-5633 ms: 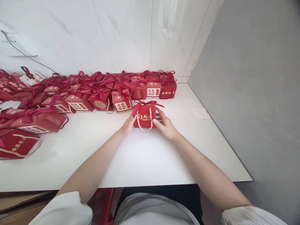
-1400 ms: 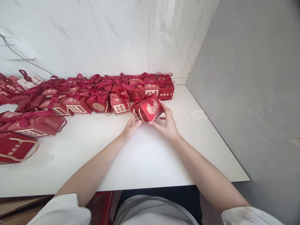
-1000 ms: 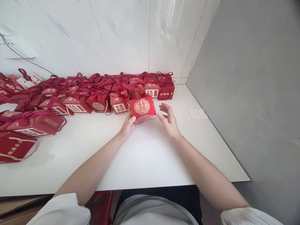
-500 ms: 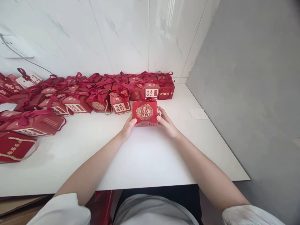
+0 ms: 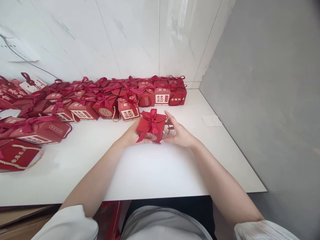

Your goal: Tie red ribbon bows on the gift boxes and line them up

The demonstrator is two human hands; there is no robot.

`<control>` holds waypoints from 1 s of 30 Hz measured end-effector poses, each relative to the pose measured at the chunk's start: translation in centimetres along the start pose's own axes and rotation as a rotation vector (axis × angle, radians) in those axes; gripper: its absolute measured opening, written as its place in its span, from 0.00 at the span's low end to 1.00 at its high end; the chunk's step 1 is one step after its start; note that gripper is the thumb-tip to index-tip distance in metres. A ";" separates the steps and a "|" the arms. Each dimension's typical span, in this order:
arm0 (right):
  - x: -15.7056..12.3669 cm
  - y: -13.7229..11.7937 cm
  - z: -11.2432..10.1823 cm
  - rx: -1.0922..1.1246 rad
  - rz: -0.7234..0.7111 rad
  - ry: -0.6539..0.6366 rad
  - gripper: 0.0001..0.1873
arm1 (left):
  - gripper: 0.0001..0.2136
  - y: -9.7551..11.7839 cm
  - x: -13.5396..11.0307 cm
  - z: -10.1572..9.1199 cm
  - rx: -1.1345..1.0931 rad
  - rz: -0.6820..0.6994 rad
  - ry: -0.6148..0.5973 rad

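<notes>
A red gift box (image 5: 156, 121) with a dark pink ribbon bow on its lid stands between my hands, its lid facing up and a gold round emblem partly showing on the front. My left hand (image 5: 130, 135) grips its left side, thumb along the lower front edge. On the other side, my right hand (image 5: 182, 133) is open in a C shape. Its thumb tip lies by the lower right corner, and its fingers are spread around the twisted cord handle (image 5: 167, 130). Whether those fingers touch the cord, I cannot tell.
Rows of similar red boxes (image 5: 83, 110) with bows line the wall behind and to the left. A box with a cord handle (image 5: 20, 155) lies at the left. A pale paper piece (image 5: 211, 120) is on the white table (image 5: 155, 173). A grey partition (image 5: 270, 100) borders the right.
The gift box has been tipped back so its lid and bow face up, and it sits slightly nearer me. My right hand has loosened and spread its fingers.
</notes>
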State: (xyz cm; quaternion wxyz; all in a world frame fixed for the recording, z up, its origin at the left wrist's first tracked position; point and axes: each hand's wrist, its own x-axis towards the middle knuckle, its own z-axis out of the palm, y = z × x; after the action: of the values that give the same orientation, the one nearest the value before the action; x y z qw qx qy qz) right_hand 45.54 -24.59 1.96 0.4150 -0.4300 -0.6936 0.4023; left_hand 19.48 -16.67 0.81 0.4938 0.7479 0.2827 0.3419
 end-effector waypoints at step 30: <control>-0.2 -1.0 -3.8 0.311 0.336 0.164 0.08 | 0.12 3.5 1.6 -2.3 -0.588 -0.402 0.383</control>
State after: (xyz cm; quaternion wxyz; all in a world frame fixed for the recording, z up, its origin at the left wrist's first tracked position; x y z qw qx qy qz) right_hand 48.89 -24.30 4.06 0.4583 -0.5016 -0.5058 0.5315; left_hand 18.93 -15.43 5.13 0.6821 0.4276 0.4002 0.4380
